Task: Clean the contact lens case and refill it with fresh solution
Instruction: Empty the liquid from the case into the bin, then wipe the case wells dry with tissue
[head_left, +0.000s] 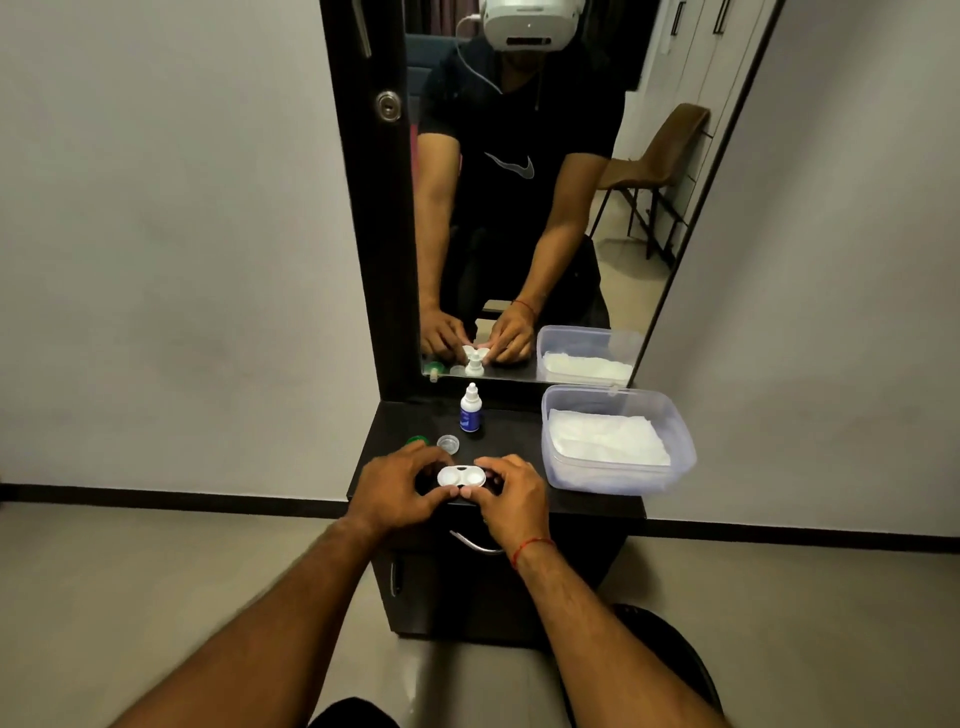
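Lens case (461, 476): white, both wells uncapped

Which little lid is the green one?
The green cap is leftmost, peeking out behind the left hand; the clear cap sits nearer the bottle.

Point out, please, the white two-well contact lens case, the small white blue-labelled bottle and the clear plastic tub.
White two-well contact lens case (461, 475): head view, bridge between wells.
Small white blue-labelled bottle (469, 420): head view, blue label.
Clear plastic tub (613, 480): head view, front wall.
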